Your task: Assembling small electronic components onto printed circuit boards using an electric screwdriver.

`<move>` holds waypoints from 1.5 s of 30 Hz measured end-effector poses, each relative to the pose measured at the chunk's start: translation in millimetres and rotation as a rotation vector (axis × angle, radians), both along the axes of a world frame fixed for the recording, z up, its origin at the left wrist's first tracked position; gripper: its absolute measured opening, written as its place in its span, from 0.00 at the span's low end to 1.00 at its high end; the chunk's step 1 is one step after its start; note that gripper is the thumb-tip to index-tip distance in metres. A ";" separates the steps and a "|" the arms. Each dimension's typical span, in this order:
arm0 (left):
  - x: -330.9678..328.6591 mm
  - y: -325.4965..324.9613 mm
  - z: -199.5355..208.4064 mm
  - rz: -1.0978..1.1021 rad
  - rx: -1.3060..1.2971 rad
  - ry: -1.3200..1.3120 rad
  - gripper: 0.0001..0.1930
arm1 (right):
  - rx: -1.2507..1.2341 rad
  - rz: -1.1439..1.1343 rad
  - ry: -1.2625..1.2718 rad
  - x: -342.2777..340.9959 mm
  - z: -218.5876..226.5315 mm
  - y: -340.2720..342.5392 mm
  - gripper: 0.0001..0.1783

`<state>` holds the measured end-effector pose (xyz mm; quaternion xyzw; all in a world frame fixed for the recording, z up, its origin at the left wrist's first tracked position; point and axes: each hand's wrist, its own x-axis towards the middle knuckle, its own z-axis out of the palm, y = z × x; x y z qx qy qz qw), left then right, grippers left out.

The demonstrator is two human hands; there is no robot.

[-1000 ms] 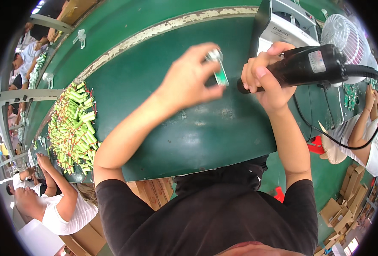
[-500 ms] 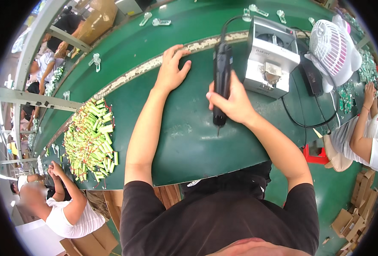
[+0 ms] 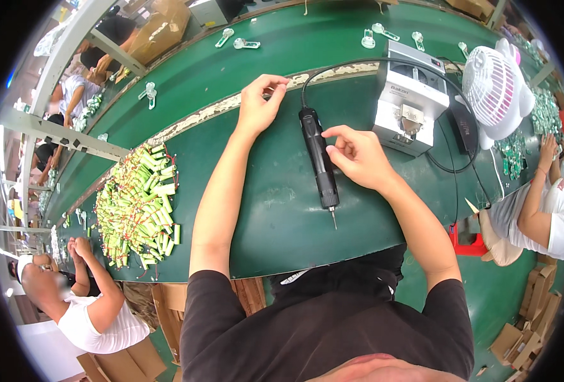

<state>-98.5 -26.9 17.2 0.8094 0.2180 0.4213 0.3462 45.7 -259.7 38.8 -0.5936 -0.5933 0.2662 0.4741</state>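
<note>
A black electric screwdriver [image 3: 319, 156] lies on the green tabletop, its thin bit pointing towards me and its cable rising from the far end. My right hand [image 3: 363, 158] is just right of the screwdriver, thumb and forefinger apart beside its body, the other fingers curled; it no longer wraps round the tool. By the chipped pale ledge, my left hand [image 3: 258, 107] has thumb and forefinger tips together in a pinch; anything between them is too small to make out. Behind my right hand stands a silver box-shaped machine [image 3: 409, 108].
Green cells with red wires [image 3: 138, 210] are heaped on the left. A white fan [image 3: 495, 89] and a black power adapter [image 3: 465, 130] stand at right, near green circuit boards [image 3: 545, 111]. Clear plastic parts [image 3: 247, 44] lie beyond the ledge [image 3: 199, 118]. Co-workers sit on both sides.
My right hand has let go of the screwdriver, which now lies tilted on the table with its bit nearer me. My left fingers have gone from spread to pinched.
</note>
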 end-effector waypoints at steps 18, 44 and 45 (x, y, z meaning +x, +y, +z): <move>-158.5 -247.4 45.2 -1.237 -0.832 0.583 0.12 | -0.830 0.621 -0.173 -47.1 -28.5 -218.6 0.11; -188.9 -305.5 -64.6 -0.621 -1.460 0.829 0.12 | -0.789 0.510 0.359 -37.7 -91.6 -264.9 0.16; -188.7 -308.4 -65.4 -0.539 -1.404 0.799 0.12 | -0.796 0.512 0.361 -40.6 -95.2 -265.4 0.16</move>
